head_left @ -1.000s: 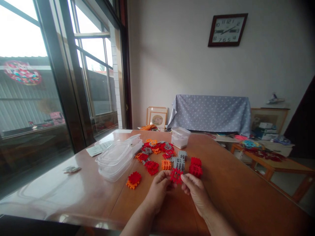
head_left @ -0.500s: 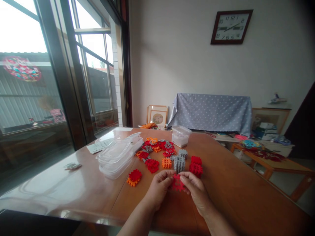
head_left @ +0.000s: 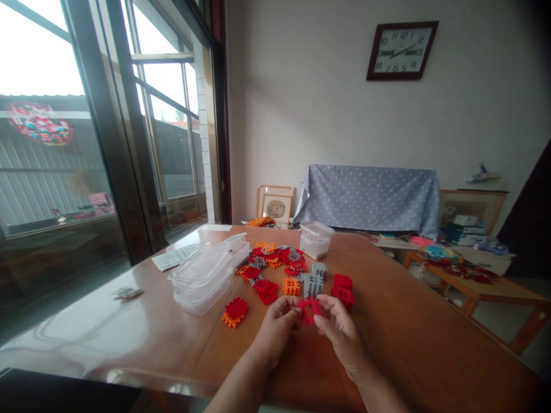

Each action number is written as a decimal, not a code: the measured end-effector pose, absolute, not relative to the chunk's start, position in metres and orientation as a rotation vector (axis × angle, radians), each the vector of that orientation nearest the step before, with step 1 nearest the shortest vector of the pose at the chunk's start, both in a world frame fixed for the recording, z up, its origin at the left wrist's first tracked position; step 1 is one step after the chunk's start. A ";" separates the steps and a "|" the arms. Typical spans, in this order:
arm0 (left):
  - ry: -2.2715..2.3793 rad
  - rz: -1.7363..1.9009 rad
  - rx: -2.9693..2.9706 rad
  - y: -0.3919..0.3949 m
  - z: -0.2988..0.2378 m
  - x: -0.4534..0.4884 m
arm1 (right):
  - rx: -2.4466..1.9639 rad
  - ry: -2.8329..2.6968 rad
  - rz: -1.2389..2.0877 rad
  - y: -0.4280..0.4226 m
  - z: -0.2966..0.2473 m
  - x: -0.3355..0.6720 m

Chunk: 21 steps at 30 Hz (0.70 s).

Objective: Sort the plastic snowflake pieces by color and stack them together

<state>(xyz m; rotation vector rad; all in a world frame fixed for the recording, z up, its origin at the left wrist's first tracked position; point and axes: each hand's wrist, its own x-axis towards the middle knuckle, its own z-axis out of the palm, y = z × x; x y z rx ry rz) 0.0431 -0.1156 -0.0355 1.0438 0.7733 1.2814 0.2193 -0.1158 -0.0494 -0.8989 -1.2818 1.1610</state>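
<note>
A red notched building tile (head_left: 309, 310) with openings in its middle is held up near the table's front. My left hand (head_left: 278, 324) pinches its left edge, and my right hand (head_left: 340, 327) grips its right side between thumb and fingers. Just beyond them stand a grey lattice block (head_left: 314, 285), an orange block (head_left: 291, 286) and red blocks (head_left: 343, 291). A smaller grey block (head_left: 319, 269) sits behind. To the left, a red tile (head_left: 236, 308) lies over an orange one. Further back is a loose heap of red, grey and orange tiles (head_left: 284, 255).
Clear plastic containers (head_left: 202, 275) lie left of the tiles, with a printed sheet (head_left: 174, 257) beside them. Another lidded clear box (head_left: 315, 240) stands at the back of the wooden table (head_left: 387, 321). A small plastic packet (head_left: 127, 292) rests at the left.
The red tile has been raised and tilted, so its face shows more. My right thumb has shifted lower on it. The blocks on the table stay put.
</note>
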 end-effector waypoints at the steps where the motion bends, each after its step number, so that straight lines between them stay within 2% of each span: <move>1: 0.778 1.284 1.048 -0.115 -0.036 0.043 | -0.888 -1.295 1.138 -0.115 -0.051 0.221; 8: 0.803 1.290 1.002 -0.112 -0.038 0.041 | -0.891 -1.454 1.167 -0.117 -0.050 0.225; 16: 0.813 1.252 0.976 -0.113 -0.036 0.041 | -1.098 -1.586 0.865 -0.124 -0.046 0.235; 21: 0.767 1.211 0.982 -0.115 -0.034 0.043 | -1.145 -1.487 0.757 -0.109 -0.038 0.269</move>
